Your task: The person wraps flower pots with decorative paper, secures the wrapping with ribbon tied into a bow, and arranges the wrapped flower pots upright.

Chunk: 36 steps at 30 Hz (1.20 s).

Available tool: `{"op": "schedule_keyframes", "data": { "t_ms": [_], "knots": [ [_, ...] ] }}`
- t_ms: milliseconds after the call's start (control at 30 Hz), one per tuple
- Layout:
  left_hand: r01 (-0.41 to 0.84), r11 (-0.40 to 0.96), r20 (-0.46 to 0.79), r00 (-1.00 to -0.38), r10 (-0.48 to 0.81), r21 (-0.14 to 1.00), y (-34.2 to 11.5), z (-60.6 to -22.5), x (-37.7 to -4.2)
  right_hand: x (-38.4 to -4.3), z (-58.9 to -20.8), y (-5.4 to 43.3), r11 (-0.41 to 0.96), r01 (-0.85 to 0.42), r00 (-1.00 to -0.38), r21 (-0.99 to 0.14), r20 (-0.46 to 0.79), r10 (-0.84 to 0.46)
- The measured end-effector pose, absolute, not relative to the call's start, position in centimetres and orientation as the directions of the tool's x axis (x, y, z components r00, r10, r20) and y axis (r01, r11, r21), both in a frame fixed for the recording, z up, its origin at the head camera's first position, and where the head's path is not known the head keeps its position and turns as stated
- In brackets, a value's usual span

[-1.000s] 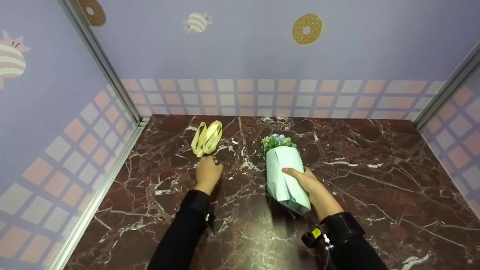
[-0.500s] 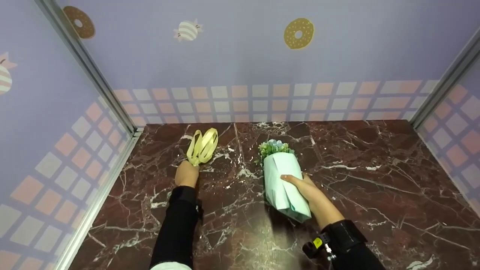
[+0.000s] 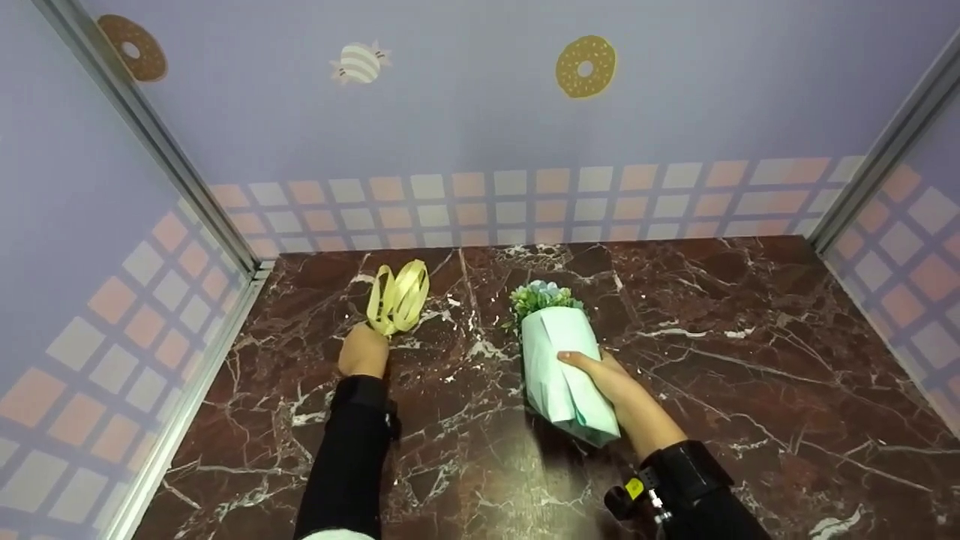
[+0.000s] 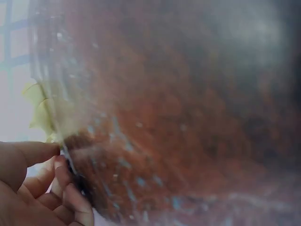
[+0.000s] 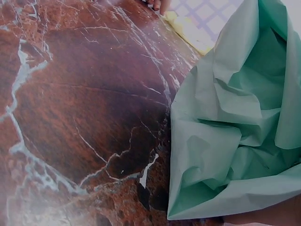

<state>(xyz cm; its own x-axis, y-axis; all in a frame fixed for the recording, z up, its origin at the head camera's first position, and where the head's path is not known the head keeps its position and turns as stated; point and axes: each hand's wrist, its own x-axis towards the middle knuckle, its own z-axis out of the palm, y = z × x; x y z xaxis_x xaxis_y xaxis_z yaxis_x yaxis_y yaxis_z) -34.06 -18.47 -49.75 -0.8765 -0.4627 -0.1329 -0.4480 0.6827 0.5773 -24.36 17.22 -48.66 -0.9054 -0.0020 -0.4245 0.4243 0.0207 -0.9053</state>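
Note:
A yellow ribbon [image 3: 400,300], gathered into several loops, lies on the marble-patterned tabletop at the left of the head view. At its near end is my left hand [image 3: 364,351]; in the left wrist view the thumb and fingertips [image 4: 51,151] come together at the ribbon's base, pinching it. The curled fingers are mostly hidden from the head camera. My right hand [image 3: 606,375] grips a bouquet [image 3: 559,352] in pale green wrapping paper, thumb across the top. Blue and green flowers [image 3: 546,295] show at its far end. In the right wrist view the wrapping's folded open bottom [image 5: 235,141] faces the camera.
The dark red marble-patterned tabletop [image 3: 750,390] meets a purple back wall [image 3: 465,112] with printed sweets and squares. A side wall with metal corner trim stands on either side. Small white flecks lie between the ribbon and the bouquet.
My left hand has shifted left and now pinches the near end of the ribbon. The right hand keeps its grip on the bouquet. The head view has turned slightly.

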Motion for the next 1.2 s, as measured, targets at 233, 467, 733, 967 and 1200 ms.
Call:
{"op": "schedule_keyframes", "data": {
  "t_ms": [233,467,733,967,1200],
  "knots": [
    [-0.32,0.682,-0.064,-0.926,-0.372,0.658,-18.6,-47.4,-33.0,-24.5,-48.6,17.3,0.046,0.426,-0.904,-0.904,-0.427,-0.005],
    [-0.128,0.629,0.099,-0.944,-0.314,0.767,-16.9,-43.4,-32.6,-24.3,-48.8,17.4,-0.001,0.426,-0.905,-0.905,-0.426,-0.001],
    [0.025,0.594,0.176,-0.964,-0.198,0.804,-14.6,-39.0,-31.2,-24.2,-48.8,17.3,0.003,0.44,-0.898,-0.898,-0.44,-0.015],
    [0.057,0.693,0.051,-0.998,0.03,0.718,-13.6,-39.0,-30.4,-24.2,-48.8,17.3,-0.009,0.437,-0.899,-0.9,-0.437,-0.023],
    [0.051,0.603,-0.027,-0.992,0.12,0.796,-13.2,-42.3,-30.3,-24.1,-48.9,17.4,-0.008,0.439,-0.898,-0.899,-0.439,-0.026]
  ]
}}
